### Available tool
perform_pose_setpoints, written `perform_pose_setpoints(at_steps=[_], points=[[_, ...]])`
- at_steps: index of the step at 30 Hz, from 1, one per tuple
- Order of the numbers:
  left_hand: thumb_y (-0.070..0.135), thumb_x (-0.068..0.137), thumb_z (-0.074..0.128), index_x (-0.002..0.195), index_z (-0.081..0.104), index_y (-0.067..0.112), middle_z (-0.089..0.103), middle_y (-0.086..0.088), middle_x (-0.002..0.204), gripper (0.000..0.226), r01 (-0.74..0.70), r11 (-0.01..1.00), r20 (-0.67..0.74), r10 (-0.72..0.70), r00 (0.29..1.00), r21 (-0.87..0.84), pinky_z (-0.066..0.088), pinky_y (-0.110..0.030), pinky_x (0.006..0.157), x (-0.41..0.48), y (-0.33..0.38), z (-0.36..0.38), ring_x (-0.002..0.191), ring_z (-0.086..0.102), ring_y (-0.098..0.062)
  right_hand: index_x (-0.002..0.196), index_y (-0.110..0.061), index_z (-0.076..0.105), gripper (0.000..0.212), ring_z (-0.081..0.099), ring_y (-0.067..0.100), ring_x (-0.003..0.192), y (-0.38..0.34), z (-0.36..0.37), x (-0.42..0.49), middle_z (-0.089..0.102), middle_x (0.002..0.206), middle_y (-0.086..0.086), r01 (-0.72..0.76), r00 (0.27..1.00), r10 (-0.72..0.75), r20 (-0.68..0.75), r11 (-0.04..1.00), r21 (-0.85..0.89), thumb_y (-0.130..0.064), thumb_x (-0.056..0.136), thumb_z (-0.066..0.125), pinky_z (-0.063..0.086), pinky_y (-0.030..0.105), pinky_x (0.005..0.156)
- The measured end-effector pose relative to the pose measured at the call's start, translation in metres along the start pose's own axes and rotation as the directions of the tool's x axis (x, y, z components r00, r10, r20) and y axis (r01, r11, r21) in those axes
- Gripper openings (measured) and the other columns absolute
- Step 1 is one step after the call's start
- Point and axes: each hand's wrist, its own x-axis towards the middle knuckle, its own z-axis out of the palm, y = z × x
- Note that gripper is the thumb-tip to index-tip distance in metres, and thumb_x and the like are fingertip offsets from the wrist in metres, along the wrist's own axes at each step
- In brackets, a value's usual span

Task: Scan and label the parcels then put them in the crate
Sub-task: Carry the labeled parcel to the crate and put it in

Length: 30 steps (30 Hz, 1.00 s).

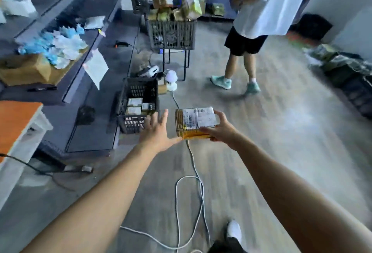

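a grey wood-grain floor (261, 132) ran beside a long dark desk (112, 37), with a white cable (189, 192) looped across it. a black lattice crate (141, 87) stood on the floor against the desk, holding a few flat brown parcels (134, 101). farther off, a raised second crate (171, 33) was heaped with bulky packets (190, 3). the right hand (219, 132) gripped a taped cardboard parcel (194, 121) with a white label, above the floor just right of the lattice crate. the left hand (156, 132) was spread flat beside it.
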Motion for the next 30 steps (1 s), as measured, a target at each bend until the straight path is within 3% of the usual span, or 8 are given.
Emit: perform_pose_setpoints(at_steps=[7, 12, 16, 20, 26, 30], points=[[0.087, 0.066, 0.052, 0.153, -0.011, 0.031, 0.002, -0.007, 0.162, 0.121, -0.003, 0.991, 0.084, -0.009, 0.996, 0.135, 0.024, -0.054, 0.111, 0.065, 0.186, 0.054, 0.147, 0.005, -0.034, 0.138, -0.039, 0.030, 0.081, 0.063, 0.021, 0.095, 0.070, -0.180, 0.048, 0.058, 0.116, 0.006, -0.023, 1.000, 0.024, 0.010, 0.999, -0.041, -0.037, 0.075, 0.081, 0.059, 0.032, 0.060], [0.085, 0.067, 0.052, 0.152, -0.013, 0.032, -0.001, -0.005, 0.161, 0.120, 0.002, 0.988, 0.084, -0.015, 0.996, 0.151, 0.026, -0.054, 0.109, 0.095, 0.261, 0.049, 0.148, 0.001, -0.032, 0.141, -0.040, 0.028, 0.082, 0.060, 0.021, 0.090, 0.079, -0.259, 0.076, 0.055, 0.119, 0.007, -0.019, 0.999, 0.021, 0.038, 0.999, -0.046, -0.034, 0.077, 0.080, 0.056, 0.030, 0.057], [0.087, 0.067, 0.050, 0.152, -0.014, 0.030, -0.001, -0.006, 0.162, 0.120, 0.055, 0.982, 0.053, -0.066, 0.996, 0.181, 0.024, -0.054, 0.113, 0.129, 0.276, 0.038, 0.148, 0.002, -0.033, 0.141, -0.040, 0.028, 0.083, 0.061, 0.024, 0.096, 0.071, -0.284, 0.114, 0.056, 0.120, 0.008, 0.006, 0.998, -0.003, 0.066, 0.999, -0.040, -0.031, 0.078, 0.080, 0.061, 0.040, 0.068], [0.087, 0.067, 0.050, 0.152, -0.014, 0.029, -0.003, -0.008, 0.162, 0.121, 0.074, 0.978, 0.017, -0.079, 0.997, 0.195, 0.024, -0.055, 0.112, 0.177, 0.272, 0.040, 0.148, 0.003, -0.035, 0.145, -0.037, 0.026, 0.088, 0.060, 0.027, 0.104, 0.048, -0.289, 0.169, 0.053, 0.121, 0.006, 0.001, 0.995, 0.006, 0.104, 0.998, -0.062, -0.034, 0.077, 0.081, 0.061, 0.040, 0.067], [0.091, 0.064, 0.048, 0.151, -0.021, 0.031, -0.015, -0.008, 0.162, 0.126, 0.158, 0.975, 0.083, -0.172, 0.982, 0.156, 0.011, -0.061, 0.114, 0.280, 0.233, 0.040, 0.148, -0.008, -0.037, 0.142, -0.039, 0.028, 0.084, 0.061, 0.026, 0.098, -0.009, -0.277, 0.289, 0.054, 0.119, 0.008, 0.046, 0.987, -0.014, 0.161, 0.980, -0.193, -0.037, 0.077, 0.080, 0.061, 0.038, 0.065], [0.089, 0.065, 0.050, 0.152, -0.016, 0.029, -0.014, -0.008, 0.163, 0.125, 0.244, 0.964, 0.042, -0.249, 0.968, 0.105, 0.009, -0.062, 0.115, 0.350, 0.192, 0.023, 0.149, -0.009, -0.036, 0.143, -0.037, 0.028, 0.081, 0.061, 0.029, 0.104, -0.066, -0.244, 0.381, 0.054, 0.120, 0.007, 0.091, 0.971, -0.022, 0.237, 0.954, -0.286, -0.033, 0.080, 0.079, 0.061, 0.045, 0.072]])
